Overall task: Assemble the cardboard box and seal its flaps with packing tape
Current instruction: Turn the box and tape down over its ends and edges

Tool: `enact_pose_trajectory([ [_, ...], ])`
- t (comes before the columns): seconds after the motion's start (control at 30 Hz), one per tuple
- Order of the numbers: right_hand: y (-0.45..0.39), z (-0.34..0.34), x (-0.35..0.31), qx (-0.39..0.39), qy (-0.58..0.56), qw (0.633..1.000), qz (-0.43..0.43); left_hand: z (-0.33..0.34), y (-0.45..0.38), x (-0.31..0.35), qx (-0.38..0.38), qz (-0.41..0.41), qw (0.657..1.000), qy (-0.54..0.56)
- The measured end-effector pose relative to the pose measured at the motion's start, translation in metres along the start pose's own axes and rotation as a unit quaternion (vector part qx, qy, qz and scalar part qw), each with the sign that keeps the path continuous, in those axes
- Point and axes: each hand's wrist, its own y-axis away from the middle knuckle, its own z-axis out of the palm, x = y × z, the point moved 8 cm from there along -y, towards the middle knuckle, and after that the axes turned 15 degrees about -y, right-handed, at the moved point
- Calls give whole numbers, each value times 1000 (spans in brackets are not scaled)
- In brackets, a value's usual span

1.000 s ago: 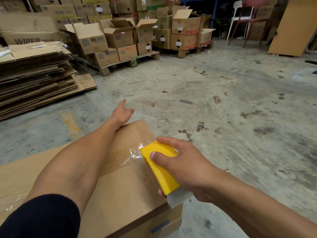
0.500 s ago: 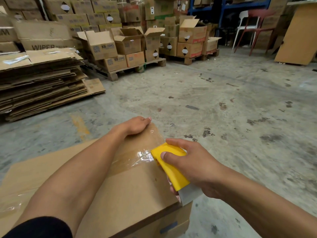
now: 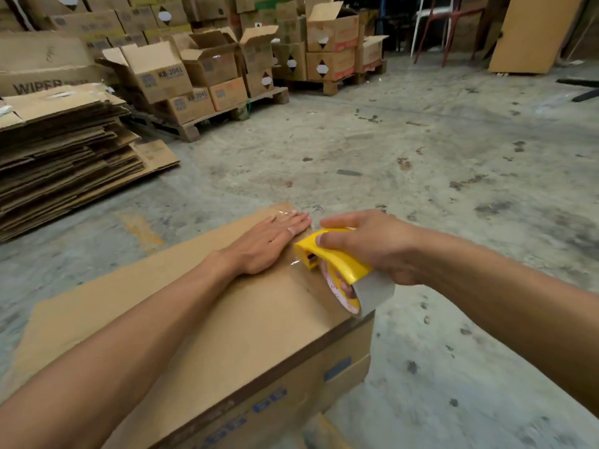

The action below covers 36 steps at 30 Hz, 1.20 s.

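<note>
A brown cardboard box (image 3: 227,322) lies in front of me with its flaps closed flat. Clear packing tape (image 3: 285,210) runs over the top toward the far right corner. My left hand (image 3: 269,243) lies flat, palm down, fingers together, pressing on the tape near that corner. My right hand (image 3: 372,244) grips a yellow tape dispenser (image 3: 334,259) with its roll (image 3: 372,294) at the box's right edge, just right of my left hand. The dispenser is tilted with its mouth toward the box top.
A stack of flattened cardboard (image 3: 64,157) lies on the concrete floor (image 3: 421,163) at the left. Pallets of open boxes (image 3: 201,76) stand behind. Chairs (image 3: 447,27) and a leaning board (image 3: 531,34) are at the far right.
My left hand slid back from beyond the far corner and now lies flat on the tape. My right hand lifted and tilted the dispenser, showing the roll. The head view dropped lower.
</note>
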Motion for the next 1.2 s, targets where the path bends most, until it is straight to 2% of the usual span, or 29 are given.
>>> enact_pose_trajectory([
  [0.13,20,-12,-4,21,105,994,-4,-1,-6,-1,-11,-18,999,-38],
  [0.2,43,-24,4,20,118,993,20,-2,-8,-1,-20,-17,999,-48],
  [0.3,82,-41,25,29,52,997,53,-4,-6,1,-14,-18,998,-51],
  [0.53,91,-42,47,76,98,992,3,-8,2,6,-35,-59,997,-45],
  [0.67,99,-41,50,71,53,996,11,-21,18,50,38,6,999,-17],
  [0.77,102,-39,54,68,26,997,13,-9,23,87,12,48,999,-17],
  [0.87,106,-36,58,53,-28,998,35,0,20,91,11,36,999,-32],
  [1.0,111,-33,57,41,-25,999,12,4,17,88,0,31,999,-44],
  [1.2,144,-44,71,19,-38,999,30,0,12,85,-4,17,998,-65],
])
